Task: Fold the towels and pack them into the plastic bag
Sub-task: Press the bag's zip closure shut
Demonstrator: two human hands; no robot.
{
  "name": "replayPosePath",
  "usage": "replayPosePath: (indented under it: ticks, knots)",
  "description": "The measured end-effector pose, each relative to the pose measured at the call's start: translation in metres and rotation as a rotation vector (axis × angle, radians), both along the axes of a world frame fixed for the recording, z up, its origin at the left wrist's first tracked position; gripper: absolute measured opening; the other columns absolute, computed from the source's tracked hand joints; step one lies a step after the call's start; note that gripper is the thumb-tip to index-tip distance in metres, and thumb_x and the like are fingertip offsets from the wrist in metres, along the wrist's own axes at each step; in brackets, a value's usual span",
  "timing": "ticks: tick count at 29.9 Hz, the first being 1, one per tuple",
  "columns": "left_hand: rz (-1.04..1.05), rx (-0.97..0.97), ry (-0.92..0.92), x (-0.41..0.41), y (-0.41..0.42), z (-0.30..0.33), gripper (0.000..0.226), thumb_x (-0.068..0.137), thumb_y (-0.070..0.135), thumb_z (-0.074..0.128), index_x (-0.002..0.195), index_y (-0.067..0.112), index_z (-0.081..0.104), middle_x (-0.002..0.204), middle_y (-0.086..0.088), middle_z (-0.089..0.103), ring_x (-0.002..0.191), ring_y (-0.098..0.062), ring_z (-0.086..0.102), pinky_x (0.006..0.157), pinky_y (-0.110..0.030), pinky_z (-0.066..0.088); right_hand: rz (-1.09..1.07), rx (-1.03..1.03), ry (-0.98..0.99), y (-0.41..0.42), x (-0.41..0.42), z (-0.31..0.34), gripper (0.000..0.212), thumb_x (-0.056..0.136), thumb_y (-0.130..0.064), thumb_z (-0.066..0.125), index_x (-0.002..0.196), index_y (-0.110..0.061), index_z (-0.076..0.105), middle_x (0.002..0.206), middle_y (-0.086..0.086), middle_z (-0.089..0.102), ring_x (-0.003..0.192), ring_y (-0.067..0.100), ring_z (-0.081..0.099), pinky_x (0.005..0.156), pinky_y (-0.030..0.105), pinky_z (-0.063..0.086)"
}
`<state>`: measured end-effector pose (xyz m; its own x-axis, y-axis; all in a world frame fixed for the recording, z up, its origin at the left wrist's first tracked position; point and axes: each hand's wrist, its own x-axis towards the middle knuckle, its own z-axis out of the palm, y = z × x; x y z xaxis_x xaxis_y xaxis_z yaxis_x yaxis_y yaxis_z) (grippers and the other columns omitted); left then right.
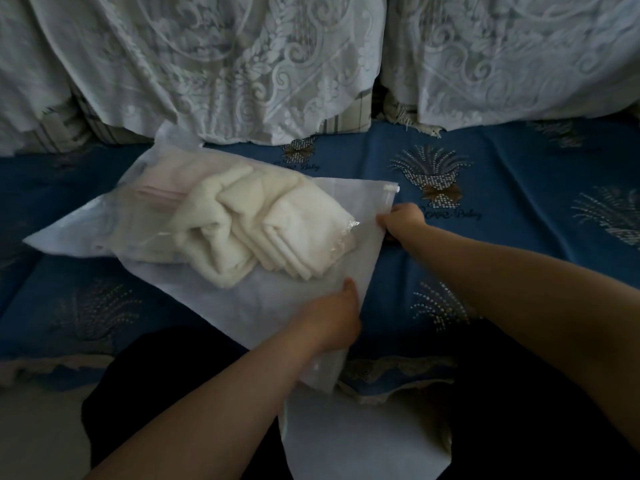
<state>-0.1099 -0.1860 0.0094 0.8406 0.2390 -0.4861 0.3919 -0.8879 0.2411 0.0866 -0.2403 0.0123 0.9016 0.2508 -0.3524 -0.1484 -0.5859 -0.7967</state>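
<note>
Folded cream towels (252,223) lie inside the translucent plastic bag (145,216), far-left of centre on the blue bedspread (519,258). Left hand (332,320) is clamped on the bag's near open edge, thumb on top; right hand (401,218) pinches the same edge further back, just below the zip slider (393,188). Judged step: towels packed, mouth being gathered for sealing. Next move probably calls for aligning both lips flat, then running the slider along (some stack overhangs the clear layer). Bedspread print reads "Love Baby" (450,213); a 2nd, fainter copy sits behind the bag.
</note>
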Motion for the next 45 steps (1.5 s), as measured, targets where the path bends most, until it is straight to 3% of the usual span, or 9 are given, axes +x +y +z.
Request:
replayPosePath:
  ticks: [3, 7, 10, 16, 23, 30, 35, 40, 45]
  knots:
    - [0.061, -0.104, -0.075, 0.033, -0.021, 0.004, 0.064, 0.094, 0.021, 0.044, 0.148, 0.008, 0.012, 0.128, -0.019, 0.057, 0.110, -0.034, 0.058, 0.085, -0.039, 0.045, -0.016, 0.063, 0.025, -0.010, 0.028, 0.003, 0.026, 0.087, -0.016, 0.063, 0.103, 0.004, 0.065, 0.097, 0.019, 0.067, 0.077, 0.026, 0.062, 0.075, 0.038, 0.057]
    - [-0.117, 0.045, 0.175, 0.066, -0.030, 0.021, 0.065, 0.100, 0.037, 0.037, 0.147, -0.001, 0.015, 0.136, -0.023, 0.049, 0.122, -0.036, 0.050, 0.097, -0.041, 0.040, -0.019, 0.232, 0.247, -0.018, 0.046, -0.003, 0.036, 0.085, -0.011, 0.068, 0.117, 0.001, 0.058, 0.107, 0.015, 0.065, 0.075, 0.021, 0.064, 0.064, 0.031, 0.055]
    - [-0.284, 0.171, 0.176, 0.095, -0.012, 0.042, 0.058, 0.096, 0.054, 0.035, 0.099, 0.005, 0.065, 0.082, -0.009, 0.065, 0.082, -0.024, 0.063, 0.077, -0.032, 0.043, 0.028, 0.168, 0.175, -0.011, 0.052, -0.008, 0.031, 0.083, -0.005, 0.069, 0.112, 0.001, 0.062, 0.103, 0.015, 0.066, 0.081, 0.025, 0.064, 0.074, 0.034, 0.055]
    - [-0.143, 0.333, -0.657, 0.178, 0.045, 0.051, 0.029, 0.096, 0.029, 0.041, 0.111, 0.014, 0.061, 0.112, -0.009, 0.058, 0.104, -0.029, 0.052, 0.080, -0.037, 0.042, 0.056, 0.103, 0.055, 0.005, 0.064, -0.016, 0.027, 0.081, -0.005, 0.062, 0.108, 0.000, 0.064, 0.096, 0.015, 0.066, 0.088, 0.028, 0.064, 0.074, 0.035, 0.056]
    - [-0.051, 0.152, -0.725, 0.214, 0.058, 0.031, 0.030, 0.095, 0.021, 0.046, 0.124, 0.015, 0.052, 0.124, -0.009, 0.049, 0.106, -0.029, 0.054, 0.076, -0.037, 0.041, -0.163, 0.548, 0.093, 0.014, 0.095, 0.008, 0.031, 0.093, -0.024, 0.058, 0.115, -0.003, 0.062, 0.097, 0.015, 0.070, 0.088, 0.028, 0.068, 0.082, 0.042, 0.058]
    - [0.068, -0.035, -0.732, 0.226, 0.064, 0.045, 0.039, 0.091, 0.021, 0.057, 0.128, 0.018, 0.046, 0.133, -0.008, 0.043, 0.110, -0.027, 0.054, 0.079, -0.033, 0.039, -0.047, 0.481, 0.092, 0.018, 0.086, 0.017, 0.025, 0.092, -0.032, 0.059, 0.095, -0.008, 0.065, 0.082, 0.007, 0.064, 0.074, 0.021, 0.061, 0.078, 0.039, 0.055]
    - [0.093, -0.132, -0.715, 0.230, 0.072, 0.052, 0.044, 0.097, 0.012, 0.041, 0.141, 0.017, 0.039, 0.145, -0.004, 0.043, 0.129, -0.022, 0.044, 0.102, -0.035, 0.036, -0.025, 0.401, -0.028, 0.022, 0.086, 0.023, 0.017, 0.090, -0.022, 0.058, 0.080, -0.008, 0.059, 0.076, 0.011, 0.058, 0.071, 0.023, 0.058, 0.068, 0.038, 0.054]
    - [0.111, -0.179, -0.706, 0.233, 0.091, 0.064, 0.023, 0.096, 0.031, 0.049, 0.099, 0.017, 0.067, 0.099, 0.000, 0.068, 0.096, -0.018, 0.060, 0.081, -0.032, 0.044, 0.138, 0.340, -0.248, 0.026, 0.075, 0.035, 0.026, 0.090, -0.031, 0.059, 0.092, -0.005, 0.059, 0.081, 0.009, 0.058, 0.074, 0.019, 0.054, 0.067, 0.038, 0.050]
    - [0.098, -0.342, -0.696, 0.228, 0.106, 0.075, 0.013, 0.084, 0.032, 0.070, 0.083, 0.019, 0.067, 0.073, 0.013, 0.061, 0.073, -0.003, 0.057, 0.075, -0.024, 0.046, 0.206, 0.218, -0.372, 0.020, 0.075, 0.042, 0.031, 0.085, -0.031, 0.067, 0.096, -0.003, 0.067, 0.083, 0.015, 0.065, 0.075, 0.022, 0.058, 0.079, 0.048, 0.053]
